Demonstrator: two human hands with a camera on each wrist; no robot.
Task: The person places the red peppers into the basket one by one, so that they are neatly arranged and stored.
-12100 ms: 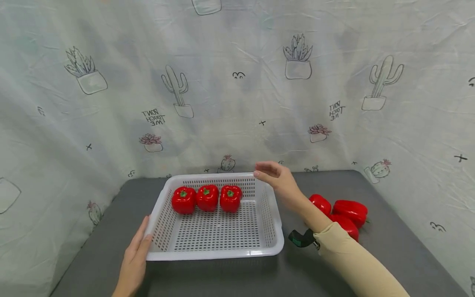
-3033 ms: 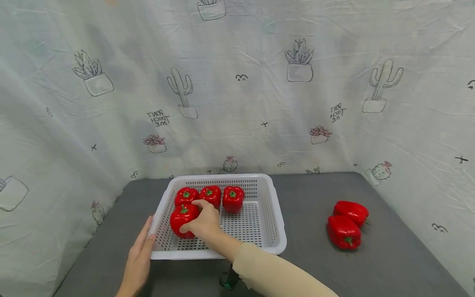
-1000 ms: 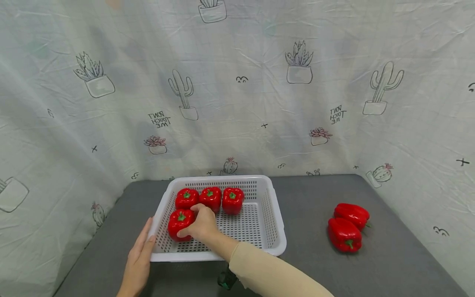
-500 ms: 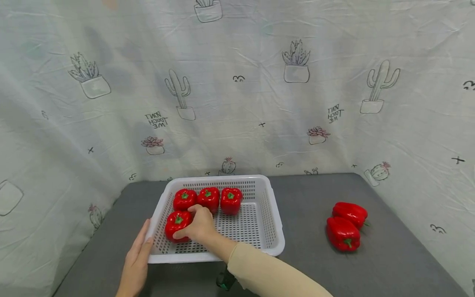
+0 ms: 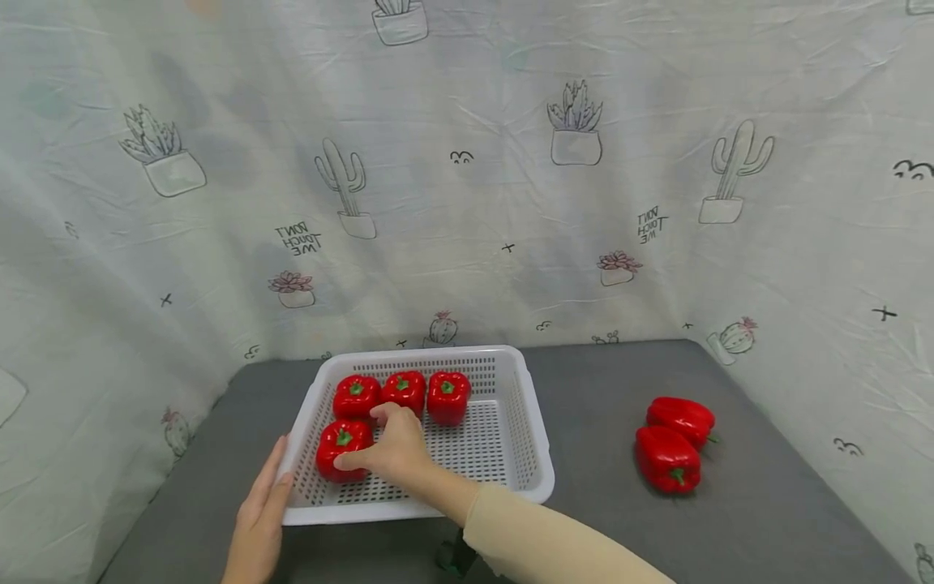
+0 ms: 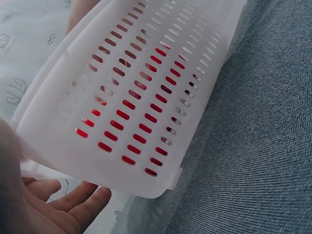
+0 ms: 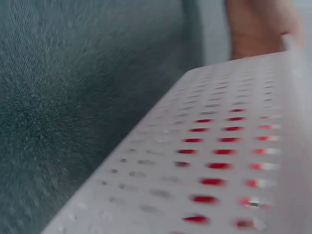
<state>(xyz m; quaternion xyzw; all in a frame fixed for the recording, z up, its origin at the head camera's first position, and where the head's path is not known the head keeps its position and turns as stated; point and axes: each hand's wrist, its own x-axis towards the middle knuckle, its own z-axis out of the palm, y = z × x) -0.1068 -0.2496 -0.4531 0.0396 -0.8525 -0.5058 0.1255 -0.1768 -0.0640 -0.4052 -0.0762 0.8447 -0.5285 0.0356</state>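
A white perforated plastic basket (image 5: pixel 503 489) stands on the table. My left hand (image 5: pixel 255 519) grips its left side, thumb at the rim; in the left wrist view its fingers (image 6: pixel 87 207) show below the basket's corner. Inside, my right hand (image 5: pixel 397 446) holds a red bell pepper (image 5: pixel 334 444) at the front left, thumb on its front and fingers on its right side. That pepper stands upright, stem up. Behind it three more bell peppers (image 5: pixel 448 399) form a row along the back wall. The right wrist view shows the basket's outer wall (image 7: pixel 209 146), with red through the slots.
Two red bell peppers (image 5: pixel 666 458) lie on their sides against each other on the grey table (image 5: pixel 584 422), right of the basket. A pale curtain (image 5: pixel 409 268) with cactus drawings hangs behind and on both sides.
Since the oldest frame, two peppers have left the table's right side for the basket, the back row has shifted, and the right hand has moved into the basket. Lately its fingers shifted slightly right.
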